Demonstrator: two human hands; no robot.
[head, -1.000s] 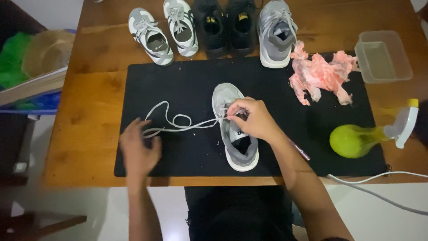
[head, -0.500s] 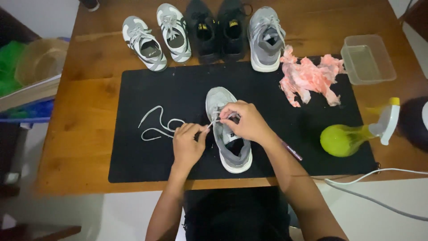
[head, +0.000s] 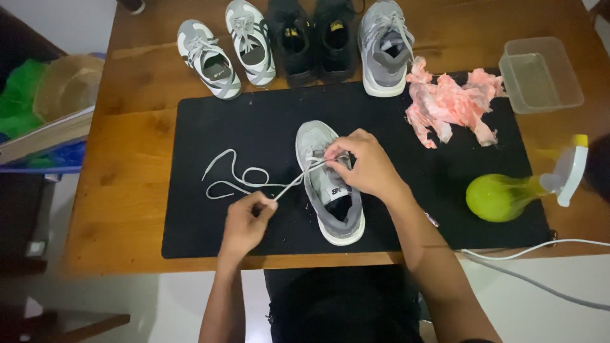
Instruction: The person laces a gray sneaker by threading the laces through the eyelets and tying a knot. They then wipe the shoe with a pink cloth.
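A grey sneaker (head: 321, 143) lies on a black mat (head: 267, 121), toe pointing away from me. A white shoelace (head: 232, 181) trails in loops to its left and runs taut into the eyelets. My left hand (head: 246, 222) pinches the lace a short way left of the shoe. My right hand (head: 365, 166) rests on top of the shoe's lacing area, fingertips pinching the lace at the eyelets and covering the tongue.
Along the far mat edge stand two grey-white sneakers (head: 210, 58), a black pair (head: 314, 38) and one grey sneaker (head: 384, 44). A pink rag (head: 448, 105), a clear plastic tub (head: 540, 73) and a green spray bottle (head: 508, 195) lie right. A white cable (head: 534, 251) crosses the wooden table's (head: 127, 165) near edge.
My left hand slid along the lace from the loops at the left toward the shoe, then back a little, pulling the lace taut. My right hand stayed on the eyelets.
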